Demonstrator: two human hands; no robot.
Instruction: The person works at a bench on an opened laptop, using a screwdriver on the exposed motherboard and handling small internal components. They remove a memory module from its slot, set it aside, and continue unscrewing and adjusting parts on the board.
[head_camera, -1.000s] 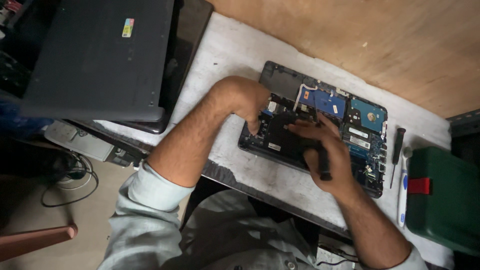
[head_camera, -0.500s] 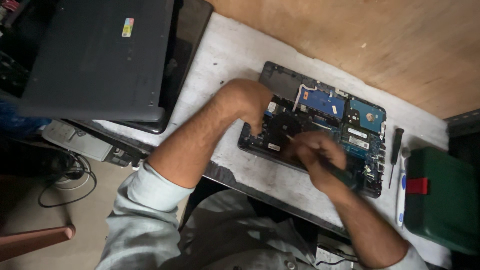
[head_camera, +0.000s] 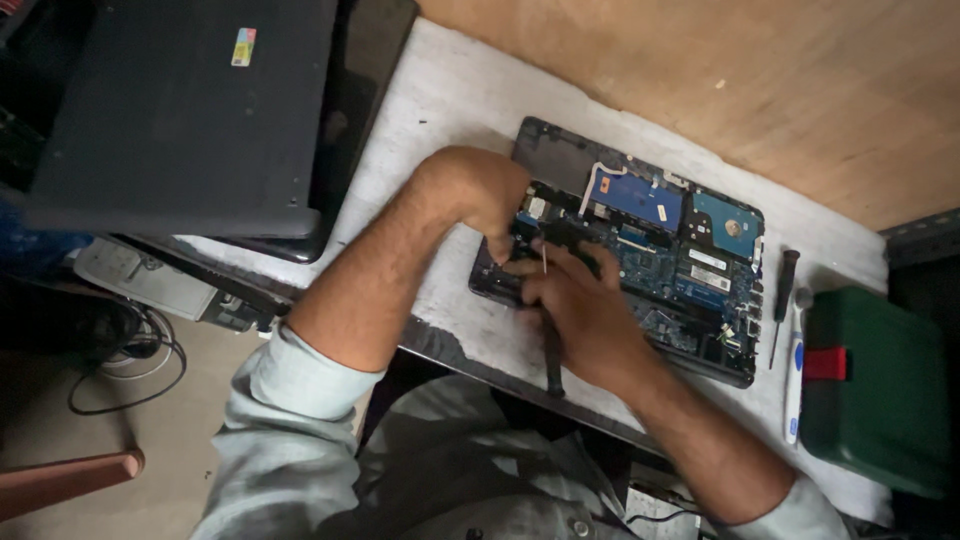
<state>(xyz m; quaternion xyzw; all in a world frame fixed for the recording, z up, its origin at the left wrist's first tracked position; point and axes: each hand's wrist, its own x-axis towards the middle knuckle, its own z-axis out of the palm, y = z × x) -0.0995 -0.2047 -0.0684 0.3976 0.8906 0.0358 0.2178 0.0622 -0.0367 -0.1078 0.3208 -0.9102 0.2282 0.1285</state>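
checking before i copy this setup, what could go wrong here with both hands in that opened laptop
1. The right hand holds a dark tool over the opened laptop; a slip could gouge the bare blue boards.
2. The left hand rests on the laptop's components, so pressure might strain them.
3. The screwdriver lies loose beside the green case near the table edge and could roll off.

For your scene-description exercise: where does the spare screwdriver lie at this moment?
In the head view the screwdriver lies on the white table, right of the opened laptop and left of the green case, beside a white and blue pen.
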